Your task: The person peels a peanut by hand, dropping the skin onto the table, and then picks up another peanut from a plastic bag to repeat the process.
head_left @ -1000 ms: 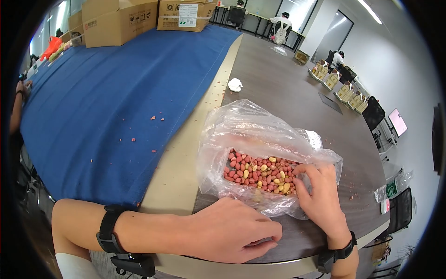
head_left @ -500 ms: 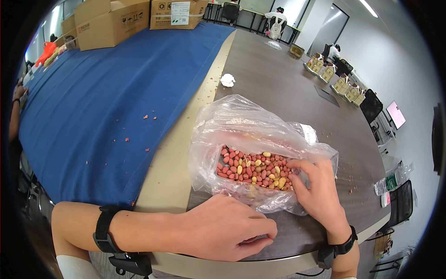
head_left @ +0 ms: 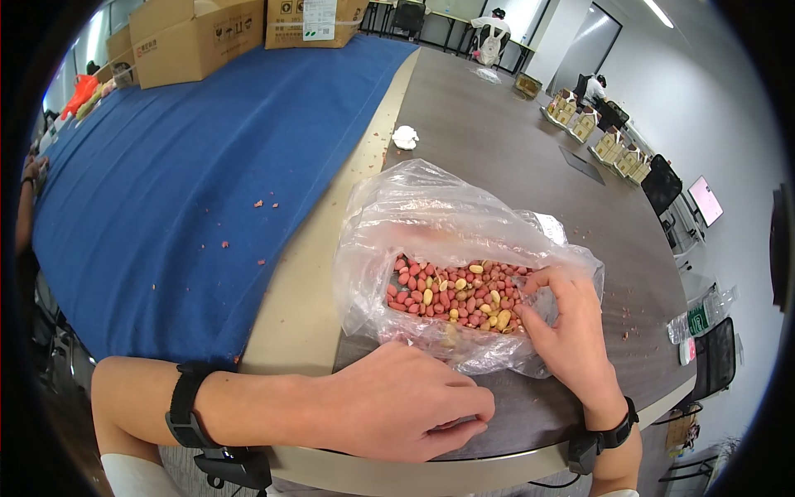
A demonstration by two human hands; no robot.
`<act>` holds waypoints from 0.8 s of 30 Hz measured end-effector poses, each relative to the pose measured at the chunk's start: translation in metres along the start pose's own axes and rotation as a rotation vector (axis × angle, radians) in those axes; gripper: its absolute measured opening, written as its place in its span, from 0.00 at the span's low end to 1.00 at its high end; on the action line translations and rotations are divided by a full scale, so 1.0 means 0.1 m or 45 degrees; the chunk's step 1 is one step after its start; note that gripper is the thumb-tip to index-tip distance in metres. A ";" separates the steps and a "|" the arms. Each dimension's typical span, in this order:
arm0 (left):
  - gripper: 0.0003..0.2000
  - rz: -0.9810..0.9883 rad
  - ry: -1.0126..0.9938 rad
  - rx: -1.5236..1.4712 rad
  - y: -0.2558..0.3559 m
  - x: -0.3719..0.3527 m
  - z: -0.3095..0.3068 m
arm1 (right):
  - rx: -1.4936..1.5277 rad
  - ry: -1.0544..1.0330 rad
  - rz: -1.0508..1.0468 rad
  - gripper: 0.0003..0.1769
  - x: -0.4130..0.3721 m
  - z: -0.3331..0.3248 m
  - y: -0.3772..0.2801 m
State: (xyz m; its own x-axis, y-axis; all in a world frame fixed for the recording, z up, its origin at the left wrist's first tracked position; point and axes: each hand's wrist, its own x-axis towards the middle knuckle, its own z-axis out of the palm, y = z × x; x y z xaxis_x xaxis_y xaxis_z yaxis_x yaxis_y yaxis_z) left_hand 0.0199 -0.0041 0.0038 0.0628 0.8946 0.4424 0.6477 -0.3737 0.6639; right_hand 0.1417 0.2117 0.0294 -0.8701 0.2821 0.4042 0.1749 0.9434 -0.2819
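Observation:
A clear plastic bag lies on the dark table with its mouth spread. Inside are many red-skinned peanuts, with some pale, skinless peanuts among them. My right hand reaches over the bag's right side, thumb and index finger curved at the edge of the peanuts. A small gap shows between those two fingertips, and no peanut can be made out in it. In front of the bag, my left hand rests palm down near the table edge, its fingers curled together. Whatever lies inside those fingers is hidden.
A blue cloth with reddish skin scraps covers the table's left side. Cardboard boxes stand at its far end. Crumpled white tissue lies beyond the bag. A plastic bottle is at the right. Another person's arm shows far left.
My right thumb and index finger have drawn slightly closer together and shifted a little over the peanuts. My left hand stays in place. The view has moved slightly.

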 end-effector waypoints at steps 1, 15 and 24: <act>0.05 0.000 -0.001 -0.001 0.00 0.00 0.00 | 0.012 -0.031 -0.001 0.11 0.00 0.00 0.00; 0.05 -0.019 -0.024 0.025 0.02 0.01 -0.01 | 0.015 -0.053 -0.112 0.11 -0.01 0.00 0.04; 0.05 -0.013 -0.001 -0.010 0.02 0.02 -0.01 | -0.037 -0.103 -0.135 0.09 0.00 -0.04 0.01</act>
State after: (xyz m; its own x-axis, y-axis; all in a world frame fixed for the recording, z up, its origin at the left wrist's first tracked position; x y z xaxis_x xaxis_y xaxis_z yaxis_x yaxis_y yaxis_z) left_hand 0.0201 -0.0035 0.0065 0.0572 0.8986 0.4350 0.6421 -0.3668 0.6732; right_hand 0.1435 0.2137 0.0329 -0.9184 0.1670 0.3586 0.0927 0.9721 -0.2154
